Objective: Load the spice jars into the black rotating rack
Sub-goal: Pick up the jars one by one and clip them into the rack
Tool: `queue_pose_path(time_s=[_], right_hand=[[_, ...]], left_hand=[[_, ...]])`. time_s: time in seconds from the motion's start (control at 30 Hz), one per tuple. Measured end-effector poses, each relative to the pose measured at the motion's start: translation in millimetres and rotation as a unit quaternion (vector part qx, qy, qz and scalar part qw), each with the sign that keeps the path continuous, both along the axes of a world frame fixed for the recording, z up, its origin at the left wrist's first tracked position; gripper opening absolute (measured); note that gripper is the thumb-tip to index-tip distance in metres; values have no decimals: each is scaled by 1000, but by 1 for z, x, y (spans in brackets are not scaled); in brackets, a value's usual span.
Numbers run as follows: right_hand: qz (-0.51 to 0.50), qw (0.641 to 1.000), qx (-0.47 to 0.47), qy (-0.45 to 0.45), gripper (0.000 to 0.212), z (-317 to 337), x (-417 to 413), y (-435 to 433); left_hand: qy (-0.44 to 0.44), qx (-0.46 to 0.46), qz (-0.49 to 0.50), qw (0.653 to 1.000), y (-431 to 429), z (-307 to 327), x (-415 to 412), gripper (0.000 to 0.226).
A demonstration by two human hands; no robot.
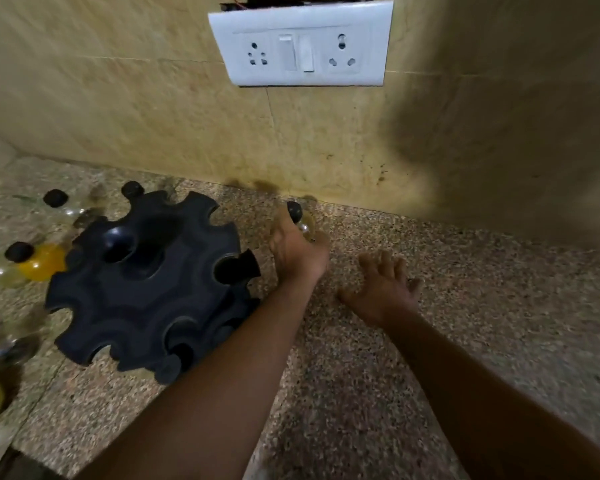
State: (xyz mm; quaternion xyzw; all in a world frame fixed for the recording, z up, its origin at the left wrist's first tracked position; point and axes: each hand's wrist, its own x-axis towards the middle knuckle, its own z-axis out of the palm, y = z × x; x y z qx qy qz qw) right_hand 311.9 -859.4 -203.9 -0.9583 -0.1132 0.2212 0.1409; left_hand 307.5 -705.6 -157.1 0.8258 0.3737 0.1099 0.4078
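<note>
Gripping a small clear glass spice jar with a round black cap (301,221), the left hand (297,252) has its fingers curled round it, just right of the black plastic rotating rack with scalloped slots (142,282), close to the beige tiled wall (153,116).

Right hand (381,289): fingers spread and relaxed, holding nothing, low over the speckled granite counter (361,375).

Rack: standing on the counter.

Further black-capped clear jars (54,199): grouped left of the rack, blurred; one with yellow contents (44,261).

White switch plate with two sockets (302,43): on the wall above.
</note>
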Motion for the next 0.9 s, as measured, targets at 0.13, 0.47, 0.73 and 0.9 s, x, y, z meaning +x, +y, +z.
queue_pose_path(time_s=[0.13,0.47,0.73,0.9], right_hand=[[4,1000,-10,-2,102,-9,10,3],[-59,993,88,-55,92,-8,16,7],[-42,958,264,-105,50,13,-4,7],[-40,956,273,-100,37,24,-31,3]], left_hand=[[-3,63,-6,998,12,-17,23,70],[-74,92,-14,993,-8,-23,15,41],[-100,34,-110,988,-44,-24,-45,57],[-116,-175,-4,978,-51,-14,-91,65]])
